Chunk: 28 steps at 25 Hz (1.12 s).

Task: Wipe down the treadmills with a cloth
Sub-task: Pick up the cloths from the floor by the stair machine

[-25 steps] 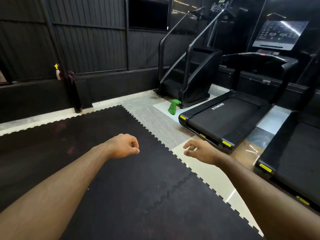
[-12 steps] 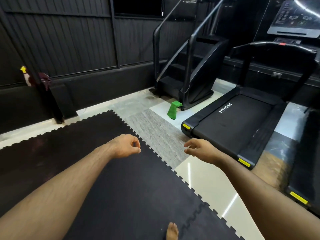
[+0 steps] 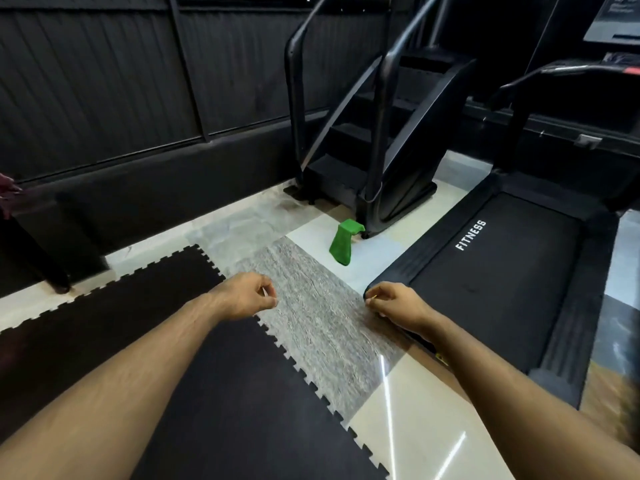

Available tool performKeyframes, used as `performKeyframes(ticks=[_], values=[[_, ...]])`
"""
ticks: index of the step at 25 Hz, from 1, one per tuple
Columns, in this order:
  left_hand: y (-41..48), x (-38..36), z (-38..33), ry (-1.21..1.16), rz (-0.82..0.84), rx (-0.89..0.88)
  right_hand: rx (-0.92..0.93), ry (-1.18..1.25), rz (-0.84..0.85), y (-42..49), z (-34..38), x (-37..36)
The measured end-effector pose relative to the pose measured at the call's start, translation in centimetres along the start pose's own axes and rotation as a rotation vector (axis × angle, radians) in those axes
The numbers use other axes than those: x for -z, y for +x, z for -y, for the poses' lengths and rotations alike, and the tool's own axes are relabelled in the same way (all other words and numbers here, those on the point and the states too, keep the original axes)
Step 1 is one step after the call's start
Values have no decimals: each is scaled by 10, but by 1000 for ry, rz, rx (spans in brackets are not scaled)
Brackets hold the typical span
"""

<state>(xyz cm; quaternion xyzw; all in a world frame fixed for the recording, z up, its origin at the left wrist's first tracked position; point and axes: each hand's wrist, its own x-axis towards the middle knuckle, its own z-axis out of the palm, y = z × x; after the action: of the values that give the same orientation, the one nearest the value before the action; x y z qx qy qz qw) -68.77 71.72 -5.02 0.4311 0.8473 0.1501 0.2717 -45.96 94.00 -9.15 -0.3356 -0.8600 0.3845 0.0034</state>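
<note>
Green cloth (image 3: pixel 341 245) lies on the floor (image 3: pixel 381 261) near the black "FITNESS" treadmill (image 3: pixel 502 271).
</note>
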Motion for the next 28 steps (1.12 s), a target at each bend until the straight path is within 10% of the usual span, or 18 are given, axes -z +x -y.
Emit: performKeyframes(ticks=[28], values=[[1063,184,57,-2,403,7,-517,236,86,980,-128,150]])
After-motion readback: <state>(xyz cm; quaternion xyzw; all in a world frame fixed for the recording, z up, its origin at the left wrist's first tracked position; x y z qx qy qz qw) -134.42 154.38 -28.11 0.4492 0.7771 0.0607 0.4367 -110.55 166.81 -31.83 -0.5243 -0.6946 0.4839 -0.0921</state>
